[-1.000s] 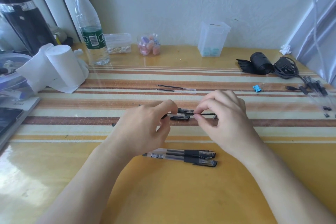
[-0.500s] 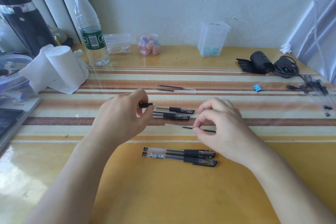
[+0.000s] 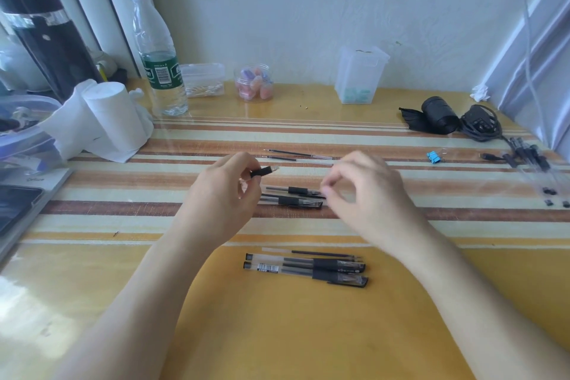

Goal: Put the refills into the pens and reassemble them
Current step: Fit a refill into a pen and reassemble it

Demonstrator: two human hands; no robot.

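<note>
My left hand (image 3: 222,197) pinches a short black pen tip section (image 3: 262,171) between thumb and forefinger, above the striped mat. My right hand (image 3: 367,194) is blurred, its thumb and forefinger curled together by the capped ends of two pens (image 3: 291,196) on the brown stripe; I cannot tell whether it touches them. A loose refill (image 3: 324,253) lies in front of the hands, next to two capped pens (image 3: 308,270) lying side by side. Two more refills (image 3: 293,154) lie behind the hands.
A water bottle (image 3: 160,71), tissue roll (image 3: 114,120), swab box (image 3: 202,80), small jar (image 3: 254,83) and clear tub (image 3: 361,74) line the back. At right lie a blue binder clip (image 3: 433,157), black cable bundle (image 3: 481,123) and more pen parts (image 3: 530,157). A tablet (image 3: 15,203) sits at left.
The right hand has left the refill it held beside the two front pens and moved back toward the middle pens. The left hand shifted right, still holding the black tip section.
</note>
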